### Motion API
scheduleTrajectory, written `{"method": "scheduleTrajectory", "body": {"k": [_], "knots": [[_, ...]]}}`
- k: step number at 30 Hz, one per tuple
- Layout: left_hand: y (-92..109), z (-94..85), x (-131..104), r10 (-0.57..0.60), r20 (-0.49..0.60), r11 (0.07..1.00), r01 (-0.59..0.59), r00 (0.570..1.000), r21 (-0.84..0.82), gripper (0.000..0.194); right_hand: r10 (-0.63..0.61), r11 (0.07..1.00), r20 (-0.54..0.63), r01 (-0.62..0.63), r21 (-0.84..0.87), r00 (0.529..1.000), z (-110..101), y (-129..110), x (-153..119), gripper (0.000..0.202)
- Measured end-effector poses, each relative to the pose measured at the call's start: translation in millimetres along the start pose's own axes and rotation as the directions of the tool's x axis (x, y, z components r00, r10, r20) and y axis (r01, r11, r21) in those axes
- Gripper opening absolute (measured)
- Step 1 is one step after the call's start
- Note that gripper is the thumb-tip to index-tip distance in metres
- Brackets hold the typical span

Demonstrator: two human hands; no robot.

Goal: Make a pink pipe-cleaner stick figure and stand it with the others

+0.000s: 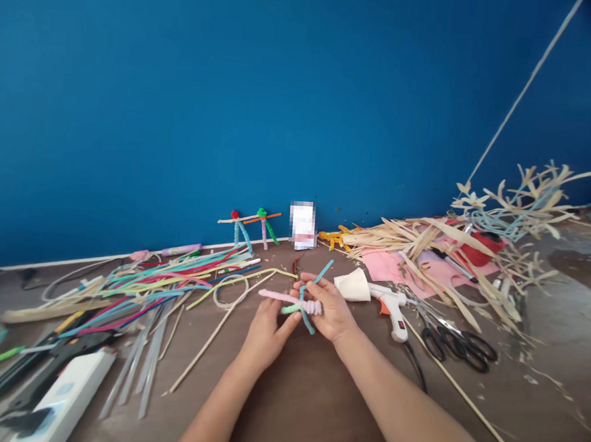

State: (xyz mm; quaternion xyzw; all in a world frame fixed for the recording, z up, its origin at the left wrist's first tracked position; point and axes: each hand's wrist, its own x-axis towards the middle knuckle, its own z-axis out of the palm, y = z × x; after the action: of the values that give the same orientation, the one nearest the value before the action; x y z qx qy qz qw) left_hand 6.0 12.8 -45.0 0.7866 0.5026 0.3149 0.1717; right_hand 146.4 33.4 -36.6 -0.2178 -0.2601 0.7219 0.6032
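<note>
Between my two hands is a small pipe-cleaner figure (311,307), with a pink coiled part, a long pink limb, a light green limb and a blue piece crossing it. My left hand (269,329) pinches its pink and green limbs between thumb and fingers. On the other side, my right hand (331,310) has its fingers closed around the coiled end and the blue piece. Two similar pipe-cleaner figures lean at the wall, one with a red head (235,214), the other with a green head (261,213).
Loose pipe cleaners (172,280) are heaped at left, near glue sticks (139,361) and a white power strip (72,394). At right lie a white glue gun (395,310), black-handled scissors (461,344), pink felt (397,270) and dry strips (414,238). A blue wall (283,100) bounds the back.
</note>
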Motion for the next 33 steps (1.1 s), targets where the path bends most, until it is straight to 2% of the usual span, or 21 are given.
{"method": "scheduleTrajectory", "body": {"k": [2, 4, 6, 8, 10, 12, 14, 16, 18, 21, 24, 26, 29, 33], "knots": [[0, -0.4, -2, 0.086, 0.128, 0.996, -0.085, 0.988, -0.009, 0.055, 0.006, 1.0, 0.017, -0.005, -0.024, 1.0, 1, 1, -1, 0.017], [-1, -0.9, -3, 0.131, 0.198, 0.991, -0.123, 0.971, -0.055, 0.063, 0.015, 0.998, 0.035, -0.012, -0.061, 0.999, 1, 2, -1, 0.015], [-1, -1.4, -4, 0.129, 0.223, 0.98, -0.089, 0.966, -0.178, 0.066, 0.009, 0.995, 0.048, -0.004, -0.104, 0.999, 2, 3, -2, 0.012], [-1, -2.6, -3, 0.106, 0.225, 0.931, -0.017, 0.969, -0.363, 0.067, -0.005, 0.989, 0.062, 0.014, -0.15, 0.998, 3, 3, -3, 0.009], [0, -5.9, -3, 0.083, 0.244, 0.811, 0.077, 0.966, -0.58, 0.07, -0.008, 0.979, 0.075, 0.023, -0.201, 0.997, 3, 2, -4, 0.007], [2, -11.5, -3, 0.082, 0.303, 0.613, 0.192, 0.95, -0.766, 0.074, 0.0, 0.969, 0.08, 0.02, -0.246, 0.997, 3, -1, -5, 0.008], [4, -17.4, -4, 0.088, 0.391, 0.435, 0.318, 0.916, -0.843, 0.077, 0.011, 0.959, 0.081, 0.013, -0.284, 0.997, 2, -3, -5, 0.008], [5, -20.3, -3, 0.035, 0.438, 0.369, 0.395, 0.899, -0.841, 0.072, 0.026, 0.945, 0.094, 0.006, -0.326, 0.995, 1, -4, -5, 0.008], [6, -18.9, -1, -0.084, 0.42, 0.389, 0.418, 0.904, -0.821, 0.062, 0.015, 0.915, 0.109, 0.03, -0.402, 0.994, 0, -2, -4, 0.007], [6, -12.1, 3, -0.251, 0.306, 0.465, 0.392, 0.918, -0.794, 0.05, -0.074, 0.828, 0.125, 0.131, -0.545, 0.989, 0, 2, -3, 0.006], [7, -7.1, 4, -0.306, 0.19, 0.555, 0.337, 0.933, -0.761, 0.038, -0.161, 0.732, 0.157, 0.225, -0.643, 0.974, 2, 4, -4, 0.006], [7, -6.3, 4, -0.311, 0.14, 0.6, 0.309, 0.94, -0.738, 0.032, -0.169, 0.702, 0.18, 0.247, -0.668, 0.969, 4, 5, -6, 0.006], [6, -7.0, 3, -0.314, 0.084, 0.646, 0.278, 0.946, -0.711, 0.026, -0.126, 0.736, 0.171, 0.208, -0.644, 0.977, 6, 5, -7, 0.007], [6, -10.4, 3, -0.267, 0.047, 0.717, 0.231, 0.962, -0.658, 0.022, -0.046, 0.861, 0.095, 0.088, -0.5, 0.994, 4, 4, -6, 0.01]]}}
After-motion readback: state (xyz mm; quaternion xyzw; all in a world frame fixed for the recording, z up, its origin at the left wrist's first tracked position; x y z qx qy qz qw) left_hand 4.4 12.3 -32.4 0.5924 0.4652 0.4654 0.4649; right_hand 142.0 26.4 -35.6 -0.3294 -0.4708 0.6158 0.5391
